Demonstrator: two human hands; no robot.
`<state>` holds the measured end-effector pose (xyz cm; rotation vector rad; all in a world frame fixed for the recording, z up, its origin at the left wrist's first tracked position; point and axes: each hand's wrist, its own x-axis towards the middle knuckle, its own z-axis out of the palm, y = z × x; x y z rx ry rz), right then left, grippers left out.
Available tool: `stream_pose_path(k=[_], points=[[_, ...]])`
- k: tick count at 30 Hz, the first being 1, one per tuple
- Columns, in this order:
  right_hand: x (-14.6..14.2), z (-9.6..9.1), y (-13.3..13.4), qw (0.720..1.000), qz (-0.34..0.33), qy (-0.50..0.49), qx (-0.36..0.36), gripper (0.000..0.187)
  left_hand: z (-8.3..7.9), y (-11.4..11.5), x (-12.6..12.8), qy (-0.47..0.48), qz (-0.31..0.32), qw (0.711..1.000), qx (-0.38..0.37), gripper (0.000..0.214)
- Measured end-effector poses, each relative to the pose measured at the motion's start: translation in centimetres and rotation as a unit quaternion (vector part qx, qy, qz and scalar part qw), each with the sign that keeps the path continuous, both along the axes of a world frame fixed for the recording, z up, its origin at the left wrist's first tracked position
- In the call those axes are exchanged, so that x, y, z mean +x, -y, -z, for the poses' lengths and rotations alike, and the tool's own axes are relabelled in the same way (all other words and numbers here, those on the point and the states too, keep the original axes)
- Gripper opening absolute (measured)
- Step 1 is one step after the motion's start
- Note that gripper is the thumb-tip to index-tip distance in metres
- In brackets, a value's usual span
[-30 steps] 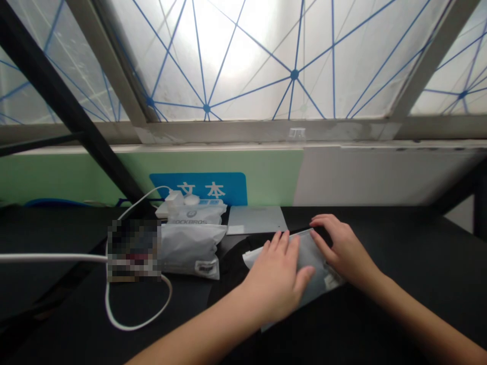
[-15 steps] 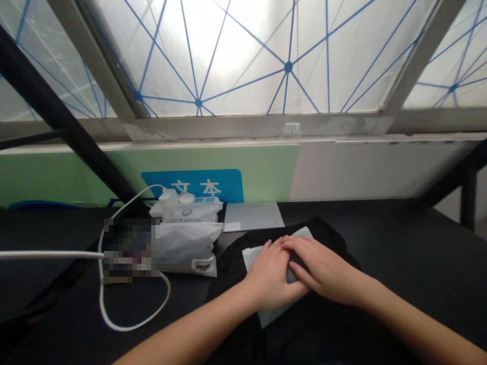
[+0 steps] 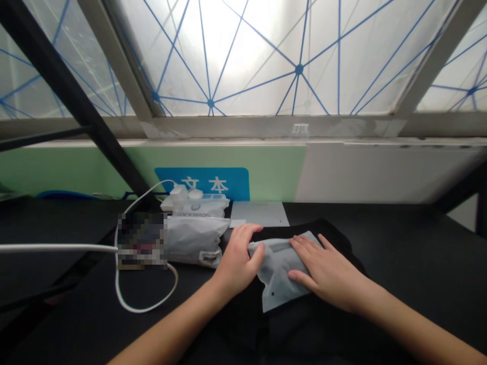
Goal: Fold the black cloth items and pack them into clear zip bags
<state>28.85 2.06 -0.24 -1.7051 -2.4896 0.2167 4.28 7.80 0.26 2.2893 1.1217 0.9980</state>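
A frosted grey plastic pouch [image 3: 277,279] lies on a black garment [image 3: 327,233] on the dark table [image 3: 411,253]. My left hand [image 3: 238,263] curls round the pouch's left end, thumb on top and fingers bent over its far corner. Flat on the right half of the pouch rests my right hand [image 3: 327,271], fingers stretched out and together, pressing it down. The garment spreads out under and around the pouch.
Two white packed pouches [image 3: 194,243] lie stacked to the left, with a white charger and cable [image 3: 144,304] looping beside them. A blurred patch [image 3: 142,241] sits left of the pouches. A grey sheet [image 3: 258,213] lies against the green wall panel.
My left hand slid off the top of the pouch to its left end and gripped it. My right hand shifted right, flat on the pouch, which now shows between the hands.
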Motion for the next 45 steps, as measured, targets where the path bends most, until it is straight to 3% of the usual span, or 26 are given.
stream_pose_path(k=[4,8,10,13,18,22,26,30,34,39,42,45], points=[[2.4,-1.4,-0.2,0.995,-0.063,-0.045,-0.055,0.097,-0.8,0.2,-0.2,-0.162,0.026,0.986,0.009,0.026],[3.3,-2.2,-0.7,0.994,-0.067,-0.074,-0.047,0.077,-0.9,1.2,-0.1,-0.19,0.043,0.979,0.058,0.037],[3.0,-2.3,-0.8,0.994,-0.063,-0.082,-0.036,0.067,-0.9,1.6,0.0,-0.151,0.038,0.984,0.087,0.039],[2.5,-3.0,-1.0,0.994,-0.05,-0.092,-0.029,0.058,-1.3,1.7,-0.4,-0.021,0.025,0.989,0.147,0.033],[1.2,-5.2,-2.7,0.992,-0.005,-0.124,-0.018,0.057,-2.9,2.0,-1.8,0.158,0.027,0.936,0.315,0.033],[-3.4,-6.2,-6.2,0.988,-0.003,-0.149,0.043,0.058,-3.8,2.8,-2.1,0.164,0.016,0.898,0.409,0.028],[-10.8,-6.5,-10.2,0.978,0.005,-0.155,0.137,0.069,-3.4,2.8,-1.7,0.162,-0.014,0.894,0.418,0.023],[-16.8,-6.6,-13.3,0.974,-0.013,-0.131,0.184,0.068,-2.2,1.8,-1.7,0.139,-0.042,0.908,0.392,0.025],[-19.0,-5.0,-15.5,0.982,-0.061,-0.088,0.153,0.063,-1.2,0.6,-2.2,0.058,-0.061,0.946,0.312,0.023],[-16.2,-2.9,-16.1,0.983,-0.094,-0.088,0.127,0.06,-0.9,-1.1,-2.9,-0.012,-0.083,0.975,0.204,0.028],[-11.7,-2.4,-15.0,0.979,-0.121,-0.089,0.139,0.06,-1.0,-1.5,-3.0,-0.017,-0.067,0.978,0.198,0.029],[-6.2,-1.3,-12.6,0.982,-0.084,-0.105,0.135,0.054,-1.0,-0.9,-2.5,-0.025,-0.01,0.978,0.207,0.029]])
